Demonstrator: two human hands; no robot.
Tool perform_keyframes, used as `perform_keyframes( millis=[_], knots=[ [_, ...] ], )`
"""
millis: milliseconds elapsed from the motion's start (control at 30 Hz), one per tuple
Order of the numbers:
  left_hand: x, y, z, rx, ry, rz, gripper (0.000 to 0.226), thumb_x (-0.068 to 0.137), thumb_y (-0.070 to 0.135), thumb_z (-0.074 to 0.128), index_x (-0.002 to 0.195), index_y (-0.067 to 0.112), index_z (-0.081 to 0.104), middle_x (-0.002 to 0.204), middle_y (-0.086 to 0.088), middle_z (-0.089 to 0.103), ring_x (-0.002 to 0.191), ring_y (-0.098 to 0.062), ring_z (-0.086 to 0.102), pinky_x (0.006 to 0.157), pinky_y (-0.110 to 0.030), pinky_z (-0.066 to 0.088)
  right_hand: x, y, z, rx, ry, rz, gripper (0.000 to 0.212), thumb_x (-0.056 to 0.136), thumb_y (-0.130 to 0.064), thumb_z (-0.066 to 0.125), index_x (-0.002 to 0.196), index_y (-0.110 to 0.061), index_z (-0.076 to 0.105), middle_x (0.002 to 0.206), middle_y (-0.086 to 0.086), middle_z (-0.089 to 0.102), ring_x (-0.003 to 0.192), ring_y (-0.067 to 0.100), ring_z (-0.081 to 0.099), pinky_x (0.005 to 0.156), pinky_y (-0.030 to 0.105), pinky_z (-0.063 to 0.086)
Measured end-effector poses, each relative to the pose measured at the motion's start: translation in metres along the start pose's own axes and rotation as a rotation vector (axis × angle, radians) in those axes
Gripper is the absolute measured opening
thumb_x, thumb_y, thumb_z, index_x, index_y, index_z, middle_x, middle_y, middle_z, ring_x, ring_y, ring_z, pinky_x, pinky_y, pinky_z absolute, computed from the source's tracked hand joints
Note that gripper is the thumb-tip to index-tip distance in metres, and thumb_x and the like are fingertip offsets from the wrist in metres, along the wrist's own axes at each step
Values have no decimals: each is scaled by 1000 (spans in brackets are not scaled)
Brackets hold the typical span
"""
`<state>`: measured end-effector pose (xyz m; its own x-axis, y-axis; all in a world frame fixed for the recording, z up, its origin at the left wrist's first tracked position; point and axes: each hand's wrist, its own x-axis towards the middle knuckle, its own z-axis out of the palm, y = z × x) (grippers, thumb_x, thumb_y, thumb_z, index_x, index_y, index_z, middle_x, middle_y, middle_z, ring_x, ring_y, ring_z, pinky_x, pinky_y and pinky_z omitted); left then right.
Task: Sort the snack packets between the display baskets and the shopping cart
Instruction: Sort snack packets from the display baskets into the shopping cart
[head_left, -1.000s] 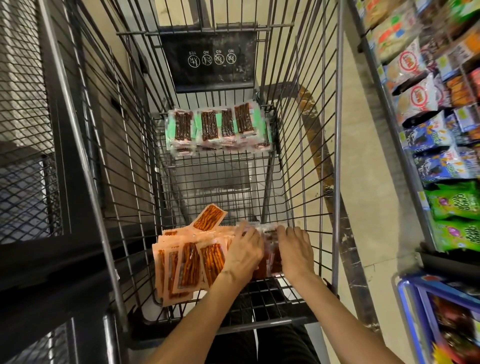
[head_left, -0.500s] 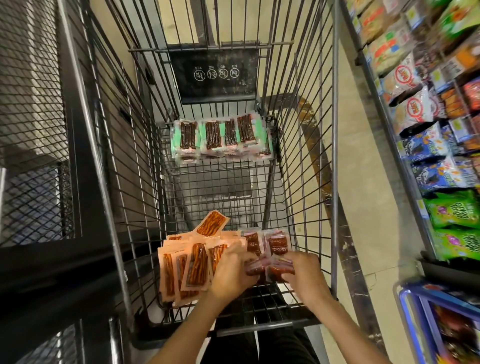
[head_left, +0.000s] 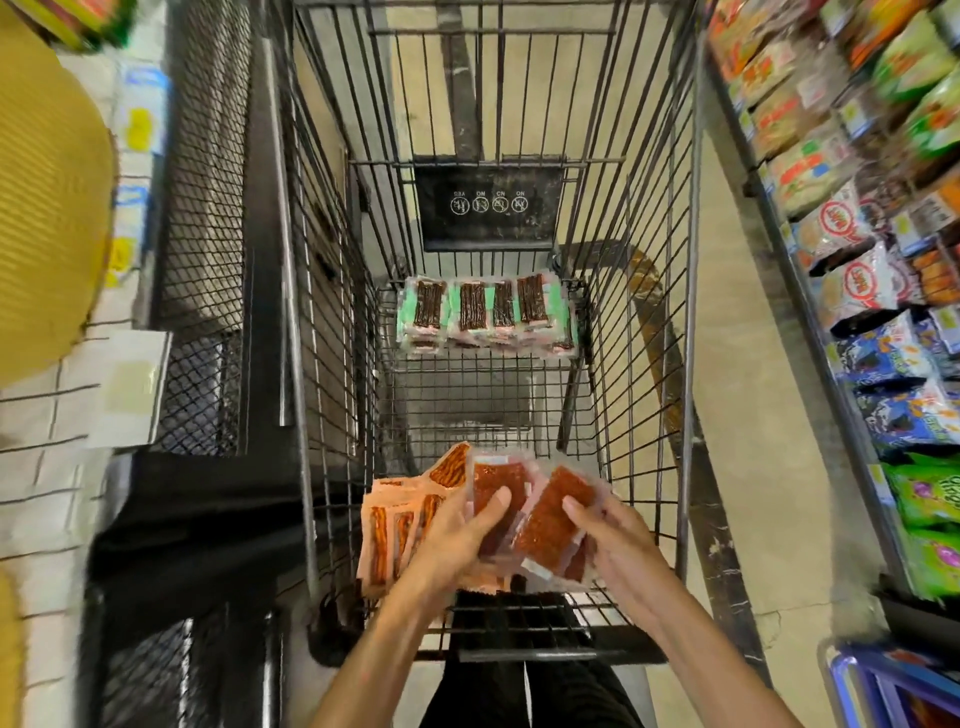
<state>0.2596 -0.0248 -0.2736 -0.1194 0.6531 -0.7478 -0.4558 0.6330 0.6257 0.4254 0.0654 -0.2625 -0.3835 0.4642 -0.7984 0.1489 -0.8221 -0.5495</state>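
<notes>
Wire of a grey shopping cart (head_left: 688, 312) fills the middle of the view, seen from above, with both forearms reaching in over its near end. The left hand (head_left: 462, 530) holds one red packet (head_left: 493, 483): its grip is closed round the packet's lower edge, thumb laid across the clear face and fingers out of sight beneath. The right hand (head_left: 618, 540) holds a second red packet (head_left: 550, 519) in the same manner, thumb on top and fingers curled under the right edge. The two packets tilt away from each other and overlap at their inner edges, raised above the cart floor; more dark red packaging shows below the right one (how many pieces lie in that bundle I cannot tell).

Just beside the left hand, in the near left corner of the cart, lies a fanned pile of orange packets (head_left: 387, 525), one corner sticking up beyond the rest. Well apart from it, at the far end of the cart floor, a row of green-edged packets (head_left: 483, 317) of dark sticks sits side by side. Above them a black plate (head_left: 488, 205) with four round white symbols hangs on the end wall.

Along the right runs a shelf (head_left: 810, 332) crowded with bright snack bags, blurred. A blue basket (head_left: 862, 680) shows at the bottom right corner.
</notes>
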Motion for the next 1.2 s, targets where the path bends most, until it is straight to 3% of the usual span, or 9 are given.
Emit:
perform_keyframes(
  millis=[100, 200, 333, 467, 600, 800, 933, 1033, 1200],
  knots=[
    [-17, 9, -4, -27, 74, 48, 39, 81, 43, 64, 117, 29, 58, 109, -4, 72, 99, -27, 70, 86, -57, 53, -2, -10, 14, -46, -91, 13, 57, 70, -19, 74, 123, -32, 58, 116, 6, 66, 110, 24, 62, 81, 41, 56],
    [-47, 17, -9, -65, 160, 176, 22, 82, 40, 64, 103, 36, 66, 101, 7, 74, 97, -18, 71, 84, -46, 57, -4, -20, 26, -30, -219, 31, 56, 75, -2, 67, 123, -29, 58, 118, 7, 67, 111, 23, 62, 83, 41, 55],
    [-103, 15, -17, -210, 364, 298, 37, 87, 28, 62, 118, 9, 61, 106, -13, 73, 99, -29, 69, 77, -34, 58, -16, -40, 42, -45, -431, 130, 54, 74, 8, 60, 122, -18, 56, 114, 15, 68, 105, 28, 65, 77, 41, 56],
    [-170, -1, -13, -290, 614, 389, 31, 83, 25, 63, 105, 3, 67, 98, -18, 73, 87, -31, 70, 81, -41, 57, -41, -52, 70, -153, -627, 188, 42, 76, 7, 57, 117, -2, 58, 108, 19, 69, 96, 28, 69, 69, 34, 58],
    [-239, -24, -1, -443, 838, 442, 23, 82, 20, 62, 100, 6, 67, 85, -9, 74, 71, -16, 69, 63, -26, 56, -87, -50, 116, -227, -848, 261, 25, 67, -9, 78, 92, -7, 76, 94, 18, 72, 82, 27, 72, 64, 37, 59],
    [-354, -58, 21, -603, 1138, 555, 10, 88, 14, 60, 89, 7, 68, 74, 0, 73, 62, -10, 66, 55, -18, 52, -174, -9, 189, -432, -1095, 269, 75, 30, -24, 99, 98, -8, 71, 87, 11, 72, 75, 22, 71, 63, 34, 58],
    [-437, -84, 39, -771, 1345, 627, 21, 80, 15, 66, 92, -1, 67, 75, -6, 73, 59, -10, 67, 51, -18, 51, -247, 25, 237, -586, -1324, 283, 91, 38, -30, 96, 117, -4, 59, 93, 13, 69, 80, 24, 69, 72, 41, 59],
    [-505, -110, 47, -781, 1551, 657, 30, 67, 32, 69, 85, 8, 71, 81, -6, 75, 71, -14, 69, 63, -27, 54, -308, 58, 276, -706, -1488, 260, 55, 70, -15, 78, 121, -8, 57, 93, 8, 68, 81, 20, 67, 69, 35, 59],
    [-603, -171, 23, -736, 1713, 628, 17, 82, 27, 64, 88, 12, 68, 71, 0, 73, 60, -11, 69, 46, -24, 53, -387, 133, 332, -825, -1548, 136, 36, 83, -5, 54, 118, -12, 60, 97, 11, 69, 84, 20, 68, 74, 36, 59]
  ],
)
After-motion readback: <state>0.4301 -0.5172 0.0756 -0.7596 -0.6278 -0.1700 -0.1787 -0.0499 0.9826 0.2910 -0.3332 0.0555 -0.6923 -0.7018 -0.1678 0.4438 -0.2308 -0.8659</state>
